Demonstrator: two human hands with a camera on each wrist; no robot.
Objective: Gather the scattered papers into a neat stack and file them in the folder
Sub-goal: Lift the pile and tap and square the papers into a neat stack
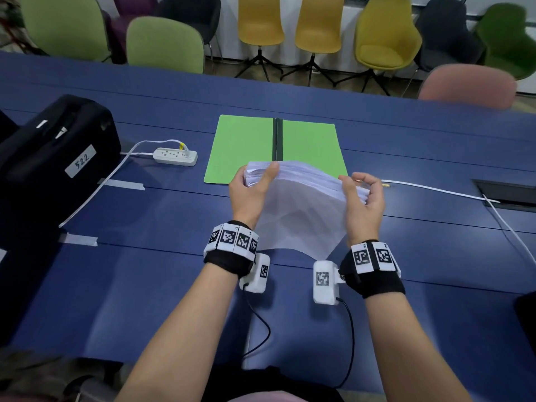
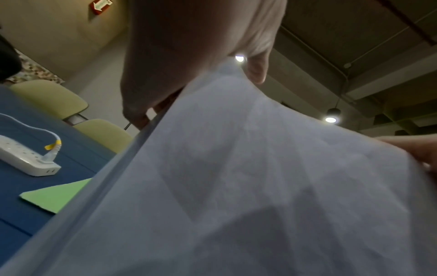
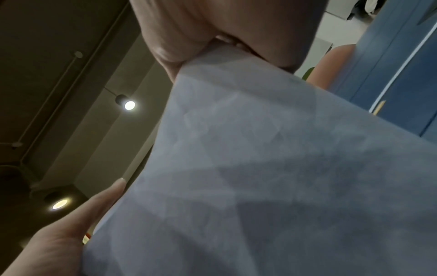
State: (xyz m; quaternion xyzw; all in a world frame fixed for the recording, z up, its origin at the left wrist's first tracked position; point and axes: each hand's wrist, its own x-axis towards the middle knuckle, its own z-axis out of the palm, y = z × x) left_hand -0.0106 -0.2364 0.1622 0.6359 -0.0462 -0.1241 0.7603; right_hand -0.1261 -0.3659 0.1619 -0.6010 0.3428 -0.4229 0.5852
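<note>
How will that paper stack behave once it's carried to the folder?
Likely floppy: the paper stack sags between left hand and right hand. Sheets may slide, since top edges look fanned. Probably light; an edge grip holds it.

I am holding the stack of white papers (image 1: 301, 198) up off the blue table (image 1: 145, 271), my left hand (image 1: 252, 192) gripping its left edge and my right hand (image 1: 364, 204) gripping its right edge. Just beyond the stack the green folder (image 1: 246, 149) is lying open. Left of the folder a white power strip (image 1: 175, 156) is sitting, and farther left a black bag (image 1: 52, 152).
</note>
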